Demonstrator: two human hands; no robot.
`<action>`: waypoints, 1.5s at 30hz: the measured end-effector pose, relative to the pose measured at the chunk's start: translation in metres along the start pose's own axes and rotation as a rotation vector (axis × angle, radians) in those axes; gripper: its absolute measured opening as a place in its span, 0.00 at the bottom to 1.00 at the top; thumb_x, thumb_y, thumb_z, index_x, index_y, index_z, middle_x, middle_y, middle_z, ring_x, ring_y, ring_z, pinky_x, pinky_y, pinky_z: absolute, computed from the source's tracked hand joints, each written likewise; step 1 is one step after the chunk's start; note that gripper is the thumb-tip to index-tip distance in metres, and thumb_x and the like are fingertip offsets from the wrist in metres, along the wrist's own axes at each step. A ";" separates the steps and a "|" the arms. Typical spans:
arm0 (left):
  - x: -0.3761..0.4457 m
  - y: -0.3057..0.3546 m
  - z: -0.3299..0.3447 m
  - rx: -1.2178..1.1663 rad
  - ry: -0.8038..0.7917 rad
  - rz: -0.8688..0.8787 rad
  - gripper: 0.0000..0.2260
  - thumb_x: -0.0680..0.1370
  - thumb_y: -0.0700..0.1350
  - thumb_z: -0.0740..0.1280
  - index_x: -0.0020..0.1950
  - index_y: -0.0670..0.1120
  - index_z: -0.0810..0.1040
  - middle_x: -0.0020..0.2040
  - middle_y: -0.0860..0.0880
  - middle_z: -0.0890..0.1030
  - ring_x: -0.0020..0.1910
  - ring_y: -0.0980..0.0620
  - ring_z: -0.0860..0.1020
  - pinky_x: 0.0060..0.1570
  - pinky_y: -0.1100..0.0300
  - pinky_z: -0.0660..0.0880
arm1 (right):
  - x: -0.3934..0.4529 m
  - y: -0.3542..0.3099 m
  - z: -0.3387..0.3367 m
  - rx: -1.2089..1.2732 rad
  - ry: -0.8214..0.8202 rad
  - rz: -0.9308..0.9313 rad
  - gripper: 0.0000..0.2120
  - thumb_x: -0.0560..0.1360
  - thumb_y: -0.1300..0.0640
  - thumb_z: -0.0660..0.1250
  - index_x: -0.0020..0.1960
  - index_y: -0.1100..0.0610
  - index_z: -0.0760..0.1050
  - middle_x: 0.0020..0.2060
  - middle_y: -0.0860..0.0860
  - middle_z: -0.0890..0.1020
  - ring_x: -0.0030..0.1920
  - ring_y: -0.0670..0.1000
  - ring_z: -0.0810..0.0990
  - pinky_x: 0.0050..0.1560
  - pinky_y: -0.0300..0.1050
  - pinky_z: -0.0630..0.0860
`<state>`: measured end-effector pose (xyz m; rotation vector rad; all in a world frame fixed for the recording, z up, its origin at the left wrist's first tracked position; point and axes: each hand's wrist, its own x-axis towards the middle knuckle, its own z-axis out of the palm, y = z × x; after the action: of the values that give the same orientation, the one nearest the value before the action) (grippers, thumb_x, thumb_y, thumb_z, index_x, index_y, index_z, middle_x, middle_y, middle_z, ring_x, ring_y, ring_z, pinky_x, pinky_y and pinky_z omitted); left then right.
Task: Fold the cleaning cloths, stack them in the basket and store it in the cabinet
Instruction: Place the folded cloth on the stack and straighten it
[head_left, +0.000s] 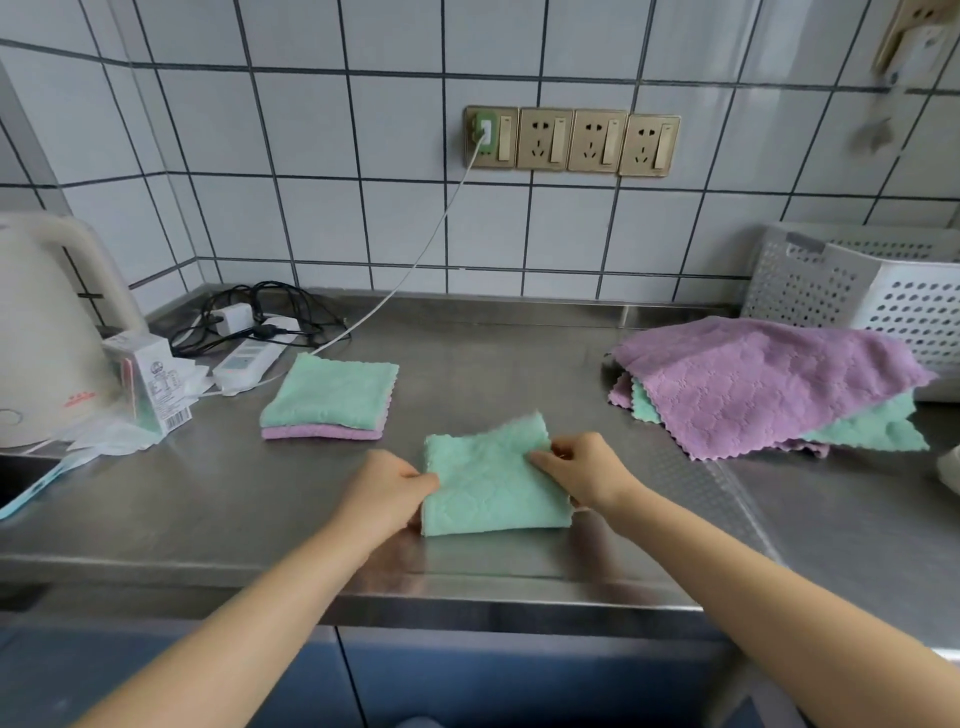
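A steel surface is running along the tiled wall. A folded green cloth is lying near its front edge. Behind it to the left, a green-over-purple folded stack is sitting. Far left, a kettle, a small carton and a power strip with tangled cables are resting. On the right, loose purple and green cloths are lying heaped before a perforated basket.

Both forearms bare, reach forward from lower corners, converge toward centre. Left hand knuckles up, fingers curled, pinches left edge of green cloth. Right hand knuckles up, wrist slightly bent, fingers curled, pinches cloth near upper right edge.
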<state>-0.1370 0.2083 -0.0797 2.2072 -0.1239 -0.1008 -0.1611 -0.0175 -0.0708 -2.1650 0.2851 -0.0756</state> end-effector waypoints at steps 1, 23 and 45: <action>0.005 -0.002 0.003 0.036 0.029 0.008 0.14 0.69 0.48 0.67 0.25 0.47 0.68 0.25 0.46 0.66 0.27 0.51 0.66 0.30 0.56 0.69 | 0.005 0.001 0.005 -0.078 0.022 -0.001 0.19 0.76 0.55 0.66 0.30 0.57 0.65 0.25 0.50 0.68 0.30 0.51 0.68 0.30 0.40 0.67; -0.006 -0.011 0.011 0.644 0.125 0.604 0.23 0.76 0.56 0.54 0.66 0.48 0.72 0.61 0.49 0.74 0.63 0.46 0.69 0.63 0.46 0.68 | -0.007 -0.011 0.024 -0.763 0.206 -0.216 0.19 0.76 0.58 0.55 0.67 0.54 0.61 0.55 0.55 0.72 0.51 0.61 0.74 0.43 0.49 0.71; 0.000 0.018 0.003 -0.964 -0.101 -0.258 0.38 0.73 0.29 0.67 0.76 0.50 0.54 0.53 0.45 0.79 0.52 0.45 0.80 0.53 0.48 0.77 | -0.005 0.024 0.023 -0.703 -0.085 -0.172 0.36 0.73 0.35 0.37 0.77 0.51 0.47 0.75 0.53 0.58 0.76 0.62 0.49 0.75 0.59 0.45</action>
<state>-0.1382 0.1949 -0.0674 1.2434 0.1364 -0.3384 -0.1669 -0.0109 -0.1031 -2.8804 0.0746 0.0261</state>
